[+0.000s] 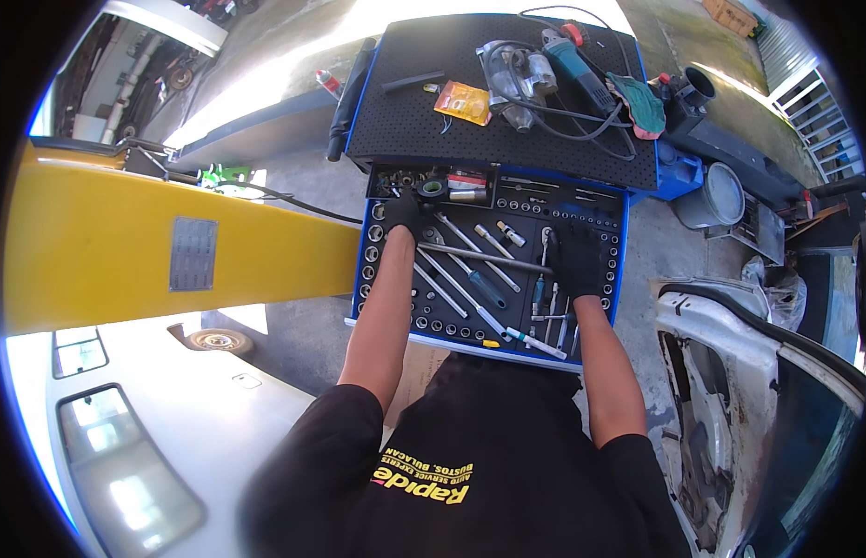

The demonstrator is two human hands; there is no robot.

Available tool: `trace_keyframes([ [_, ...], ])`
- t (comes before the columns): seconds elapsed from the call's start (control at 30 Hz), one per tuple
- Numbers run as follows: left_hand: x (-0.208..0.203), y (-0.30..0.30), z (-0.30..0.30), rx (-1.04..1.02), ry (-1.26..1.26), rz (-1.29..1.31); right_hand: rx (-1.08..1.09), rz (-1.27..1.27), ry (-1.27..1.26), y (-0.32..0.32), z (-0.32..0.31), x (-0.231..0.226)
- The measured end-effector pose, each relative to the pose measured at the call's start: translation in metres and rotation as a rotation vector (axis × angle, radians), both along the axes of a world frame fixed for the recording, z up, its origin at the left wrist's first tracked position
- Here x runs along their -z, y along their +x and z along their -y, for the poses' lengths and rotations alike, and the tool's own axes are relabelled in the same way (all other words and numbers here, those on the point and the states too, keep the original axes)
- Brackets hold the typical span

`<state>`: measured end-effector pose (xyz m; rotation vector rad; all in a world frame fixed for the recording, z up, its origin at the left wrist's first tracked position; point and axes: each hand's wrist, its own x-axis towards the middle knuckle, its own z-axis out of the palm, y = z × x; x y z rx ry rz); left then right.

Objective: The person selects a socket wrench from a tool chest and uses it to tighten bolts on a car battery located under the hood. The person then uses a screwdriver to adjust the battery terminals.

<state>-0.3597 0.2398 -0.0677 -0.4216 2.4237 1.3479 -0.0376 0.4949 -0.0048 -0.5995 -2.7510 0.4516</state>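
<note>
Across the drawer [565, 202], your arms [377, 312] reach forward: left hand [404, 212] over the tray [494, 188], right hand [578, 264] at one end of the bar [484, 256]; finger spread and grip can't be told.

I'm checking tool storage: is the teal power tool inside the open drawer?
No, the teal power tool lies on the black perforated top, beyond the open drawer.

Left hand [403, 212]: mine, in a black glove, reaching forward, finger pose unclear.
Right hand [578, 260]: also black-gloved, well apart from my left, fingers too dark to tell.
Forearms [379, 312]: bare, both stretched ahead of me.
</note>
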Motion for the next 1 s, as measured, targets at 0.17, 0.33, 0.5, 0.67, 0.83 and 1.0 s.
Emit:
trace_keyframes([
  [0.17, -0.042, -0.003, -0.010, 0.304, -0.161, 0.172, -0.003, 0.092, -0.058, 0.004, -0.007, -0.006],
  [0.33, -0.028, -0.021, -0.006, 0.719, -0.727, -0.125, 0.017, 0.068, -0.050, 0.002, -0.006, 0.001],
  [0.5, -0.066, 0.048, -0.027, 0.565, -0.356, -0.046, 0.004, 0.044, -0.054, 0.014, -0.020, 0.003],
  [0.67, -0.092, 0.208, -0.014, 0.678, -0.044, -0.451, -0.130, -0.065, -0.238, 0.044, -0.011, -0.013],
  [0.83, -0.092, 0.275, 0.025, 0.750, 0.143, -0.331, -0.371, 0.124, -0.239, 0.108, 0.038, -0.041],
  [1.0, -0.107, 0.299, -0.001, 0.781, 0.308, -0.232, -0.304, 0.003, -0.111, 0.106, 0.056, -0.024],
])
